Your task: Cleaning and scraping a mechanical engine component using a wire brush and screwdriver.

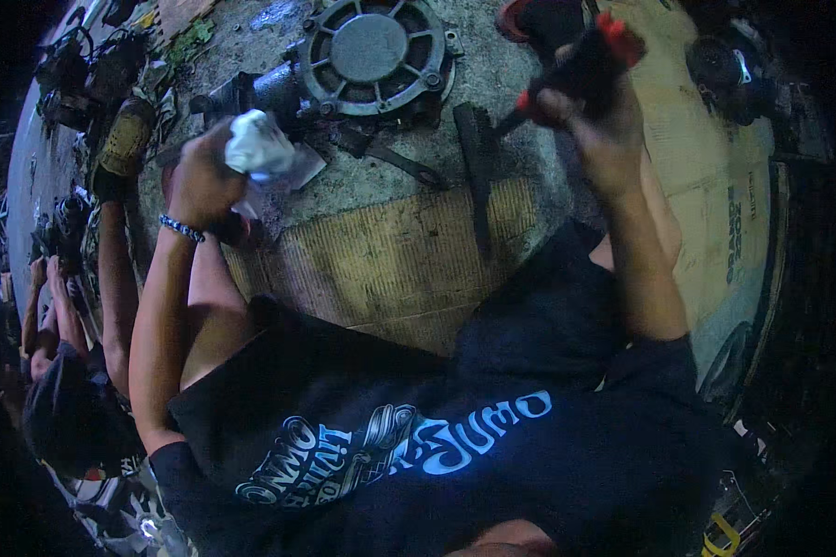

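Note:
My left hand (pixel 205 170), with a beaded bracelet at its wrist, grips a crumpled white cloth or paper (pixel 258 146). My right hand (pixel 602 136) is closed around a black tool with red ends (pixel 578 80); motion blur hides its exact kind. A thin dark shaft points from it down to the left. Between and beyond my hands sits a round cast-metal housing (pixel 369 49) with a spoked, bolted cover. A dark wrench-like hand tool (pixel 397 160) lies in front of it. Right of that tool, a long dark bar (pixel 475 174) reaches onto the cardboard (pixel 404 257).
A large printed cardboard sheet (pixel 710 188) covers the ground at right. Dark machine parts (pixel 90 76) lie at far left, near a yellowish shoe (pixel 125 136) on another person's leg. Another person (pixel 70 397) is low at left, arms extended. A metal fan (pixel 146 522) lies at bottom left.

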Motion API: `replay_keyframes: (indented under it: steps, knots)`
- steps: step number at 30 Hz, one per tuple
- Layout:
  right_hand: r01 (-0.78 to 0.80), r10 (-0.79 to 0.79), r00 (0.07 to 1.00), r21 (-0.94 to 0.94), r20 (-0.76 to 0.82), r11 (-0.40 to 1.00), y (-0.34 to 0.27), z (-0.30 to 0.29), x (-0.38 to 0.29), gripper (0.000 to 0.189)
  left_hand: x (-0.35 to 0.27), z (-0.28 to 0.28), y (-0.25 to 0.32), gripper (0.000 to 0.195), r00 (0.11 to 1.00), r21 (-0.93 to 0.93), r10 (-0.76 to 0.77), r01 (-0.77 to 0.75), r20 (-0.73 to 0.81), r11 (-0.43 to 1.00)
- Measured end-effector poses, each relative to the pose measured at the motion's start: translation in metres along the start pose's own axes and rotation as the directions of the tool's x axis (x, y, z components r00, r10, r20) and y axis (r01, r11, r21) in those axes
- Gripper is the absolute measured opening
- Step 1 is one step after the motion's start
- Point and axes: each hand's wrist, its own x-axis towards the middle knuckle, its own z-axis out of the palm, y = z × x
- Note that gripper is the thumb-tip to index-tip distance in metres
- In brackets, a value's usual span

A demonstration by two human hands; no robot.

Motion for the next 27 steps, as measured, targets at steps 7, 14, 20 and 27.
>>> replay_keyframes:
  steps: [7,14,20,27]
  knots:
    - [-0.072,0.07,0.993,-0.023,-0.094,0.997,0.021,-0.004,-0.015,0.05,-0.009,0.033,0.044,0.027,0.68,0.289,-0.106,-0.162,0.726,0.944]
    - [-0.153,0.143,0.972,-0.04,-0.186,0.987,0.015,-0.015,-0.017,0.042,-0.008,0.042,0.042,0.032,0.669,0.308,-0.152,-0.119,0.727,0.944]
    - [-0.212,0.193,0.969,-0.117,-0.155,0.97,0.016,-0.032,-0.022,0.035,0.014,0.008,0.075,0.053,0.878,-0.071,-0.049,0.093,0.476,0.993]
    - [-0.188,0.187,0.966,0.008,-0.177,0.982,0.015,-0.035,-0.023,0.034,0.041,0.015,0.119,0.061,0.947,-0.193,0.192,-0.144,0.259,0.971]
